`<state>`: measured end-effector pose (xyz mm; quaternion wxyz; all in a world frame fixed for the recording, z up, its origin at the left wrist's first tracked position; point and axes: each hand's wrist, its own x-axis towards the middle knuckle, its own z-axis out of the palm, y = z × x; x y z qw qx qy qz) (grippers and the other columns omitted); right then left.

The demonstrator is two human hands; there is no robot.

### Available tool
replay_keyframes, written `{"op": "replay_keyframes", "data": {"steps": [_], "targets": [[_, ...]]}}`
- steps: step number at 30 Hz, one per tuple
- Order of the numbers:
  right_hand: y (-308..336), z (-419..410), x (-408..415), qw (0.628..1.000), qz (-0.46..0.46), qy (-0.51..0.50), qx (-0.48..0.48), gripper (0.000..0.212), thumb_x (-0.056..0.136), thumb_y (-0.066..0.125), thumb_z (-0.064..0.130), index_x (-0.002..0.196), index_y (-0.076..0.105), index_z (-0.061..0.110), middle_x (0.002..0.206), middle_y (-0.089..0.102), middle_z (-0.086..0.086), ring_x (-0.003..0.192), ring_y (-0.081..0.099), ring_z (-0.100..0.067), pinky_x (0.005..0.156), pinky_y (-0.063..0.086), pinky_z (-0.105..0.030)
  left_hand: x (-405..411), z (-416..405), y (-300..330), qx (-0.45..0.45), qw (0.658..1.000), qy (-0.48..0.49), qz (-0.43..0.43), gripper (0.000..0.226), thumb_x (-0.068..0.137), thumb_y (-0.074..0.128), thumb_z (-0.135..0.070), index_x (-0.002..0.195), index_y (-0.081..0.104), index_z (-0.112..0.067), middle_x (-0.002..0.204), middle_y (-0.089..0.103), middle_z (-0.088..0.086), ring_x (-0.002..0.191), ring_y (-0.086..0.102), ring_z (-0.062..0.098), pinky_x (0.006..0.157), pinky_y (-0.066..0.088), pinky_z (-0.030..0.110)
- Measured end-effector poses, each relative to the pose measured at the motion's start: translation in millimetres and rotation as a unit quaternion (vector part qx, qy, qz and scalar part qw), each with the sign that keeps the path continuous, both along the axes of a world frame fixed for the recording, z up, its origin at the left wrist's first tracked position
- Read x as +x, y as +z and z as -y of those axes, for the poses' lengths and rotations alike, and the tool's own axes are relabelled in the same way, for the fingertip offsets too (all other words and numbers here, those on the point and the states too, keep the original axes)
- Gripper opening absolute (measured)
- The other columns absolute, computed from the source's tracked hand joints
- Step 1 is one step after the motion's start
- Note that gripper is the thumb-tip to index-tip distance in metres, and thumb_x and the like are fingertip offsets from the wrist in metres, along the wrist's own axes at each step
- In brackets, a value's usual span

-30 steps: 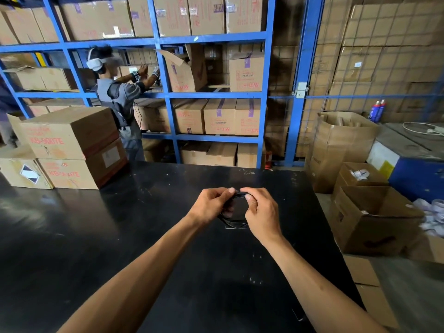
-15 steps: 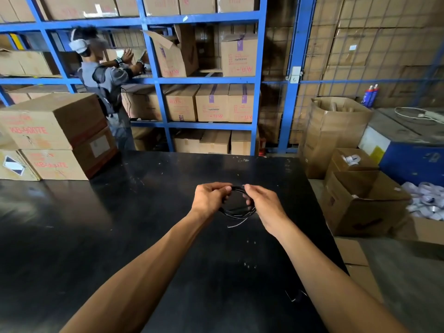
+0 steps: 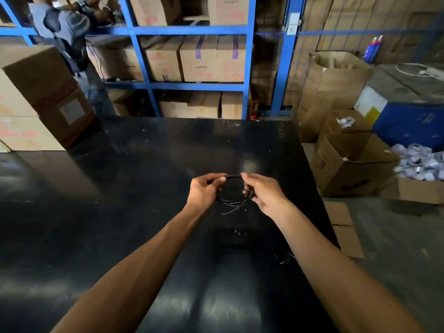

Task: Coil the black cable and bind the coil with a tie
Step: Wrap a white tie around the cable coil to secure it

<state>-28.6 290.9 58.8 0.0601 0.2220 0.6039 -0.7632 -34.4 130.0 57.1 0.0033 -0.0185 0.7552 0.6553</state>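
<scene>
A small round coil of black cable (image 3: 231, 201) hangs just above the glossy black table (image 3: 120, 200), held between both hands. My left hand (image 3: 204, 192) pinches the coil's left side. My right hand (image 3: 263, 193) grips its right side, fingers curled around the loops. Thin pale strands, perhaps a tie (image 3: 231, 211), trail below the coil; I cannot tell if they wrap it. Another short thin piece (image 3: 283, 259) lies on the table near my right forearm.
Stacked cardboard boxes (image 3: 36, 97) stand at the table's far left. Blue shelving (image 3: 192, 58) full of boxes is behind, where another person (image 3: 64, 27) reaches up. Open cartons (image 3: 353, 162) and a blue bin (image 3: 408, 116) sit on the floor to the right.
The view has tilted down, so the shelves sit higher in frame. My hands have spread slightly apart, showing more of the coil, and pale strands now trail below it.
</scene>
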Motion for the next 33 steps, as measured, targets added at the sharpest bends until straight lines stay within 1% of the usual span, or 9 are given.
{"op": "replay_keyframes", "data": {"steps": [3, 7, 11, 14, 16, 22, 24, 27, 33], "targets": [[-14.2, -22.5, -4.3, 0.997, 0.041, 0.067, 0.019, 0.012, 0.097, 0.068, 0.021, 0.100, 0.072, 0.011, 0.094, 0.072, -0.006, 0.087, 0.069, -0.017, 0.091, 0.056, -0.038, -4.8, -5.8, -13.5, 0.001, 1.000, 0.001, 0.020, 0.019, 0.094, 0.062, 0.000, 0.109, 0.071, 0.005, 0.072, 0.066, -0.002, 0.049, 0.057, -0.010, 0.055, 0.045, 0.005], [-53.4, -54.2, -1.2, 0.971, 0.090, 0.079, 0.205, 0.034, 0.096, 0.064, 0.036, 0.112, 0.074, 0.007, 0.112, 0.075, -0.014, 0.103, 0.072, -0.028, 0.095, 0.057, -0.040, -10.3, -20.2, -43.1, -0.008, 0.998, 0.003, 0.057, 0.018, 0.093, 0.063, 0.000, 0.108, 0.072, 0.004, 0.067, 0.063, -0.001, 0.044, 0.051, -0.007, 0.052, 0.044, 0.006], [-85.9, -91.5, 27.9, 0.838, 0.115, 0.261, 0.466, 0.027, 0.090, 0.063, 0.013, 0.112, 0.078, 0.016, 0.119, 0.074, -0.004, 0.114, 0.066, -0.023, 0.100, 0.050, -0.031, -11.8, -33.3, -76.5, -0.016, 0.996, -0.011, 0.090, 0.017, 0.092, 0.065, -0.002, 0.106, 0.074, 0.001, 0.066, 0.064, -0.002, 0.046, 0.051, -0.006, 0.052, 0.043, 0.007], [-104.1, -108.7, 48.3, 0.738, 0.158, 0.391, 0.527, 0.035, 0.086, 0.057, 0.005, 0.112, 0.078, 0.017, 0.124, 0.070, 0.000, 0.114, 0.065, -0.023, 0.099, 0.054, -0.037, -9.5, -39.8, -95.1, -0.016, 0.994, -0.024, 0.106, 0.015, 0.091, 0.066, -0.003, 0.103, 0.075, -0.003, 0.064, 0.063, -0.002, 0.048, 0.050, -0.003, 0.053, 0.044, 0.009], [-110.0, -114.2, 55.4, 0.714, 0.187, 0.414, 0.532, 0.034, 0.084, 0.059, 0.012, 0.112, 0.076, 0.019, 0.125, 0.066, 0.003, 0.113, 0.063, -0.023, 0.098, 0.054, -0.041, -7.9, -42.4, -105.8, -0.012, 0.993, -0.031, 0.117, 0.015, 0.091, 0.067, -0.004, 0.102, 0.076, -0.006, 0.063, 0.063, -0.001, 0.049, 0.050, 0.000, 0.055, 0.045, 0.012], [-131.8, -113.0, 59.2, 0.746, 0.182, 0.336, 0.545, 0.043, 0.077, 0.070, 0.050, 0.114, 0.065, 0.028, 0.117, 0.055, 0.003, 0.109, 0.060, -0.019, 0.095, 0.051, -0.039, -4.9, -45.9, -119.4, 0.007, 0.988, -0.040, 0.146, 0.014, 0.091, 0.067, -0.004, 0.101, 0.077, -0.008, 0.067, 0.064, -0.001, 0.050, 0.051, 0.000, 0.053, 0.045, 0.010], [-142.1, -109.5, 57.6, 0.740, 0.166, 0.335, 0.559, 0.049, 0.078, 0.075, 0.047, 0.122, 0.062, 0.028, 0.120, 0.057, 0.002, 0.114, 0.059, -0.020, 0.096, 0.051, -0.039, -3.1, -46.1, -119.7, 0.012, 0.988, -0.044, 0.150, 0.015, 0.091, 0.067, -0.004, 0.101, 0.076, -0.007, 0.065, 0.062, 0.001, 0.047, 0.050, -0.001, 0.051, 0.044, 0.011], [-157.1, -101.8, 55.5, 0.722, 0.159, 0.342, 0.580, 0.028, 0.085, 0.076, 0.031, 0.113, 0.073, 0.028, 0.117, 0.070, 0.003, 0.110, 0.065, -0.020, 0.092, 0.053, -0.035, -0.1, -43.4, -120.2, 0.008, 0.987, -0.049, 0.151, 0.015, 0.091, 0.067, -0.004, 0.100, 0.077, -0.008, 0.064, 0.061, 0.001, 0.047, 0.049, 0.000, 0.052, 0.045, 0.012], [-153.8, -97.9, 43.7, 0.863, 0.132, 0.218, 0.437, 0.015, 0.079, 0.074, 0.017, 0.090, 0.080, 0.025, 0.093, 0.075, 0.009, 0.086, 0.068, -0.006, 0.068, 0.046, -0.015, -1.1, -28.8, -122.8, 0.001, 0.987, -0.035, 0.157, 0.014, 0.090, 0.068, -0.006, 0.100, 0.077, -0.009, 0.065, 0.062, 0.004, 0.049, 0.051, 0.005, 0.052, 0.046, 0.014]]}}
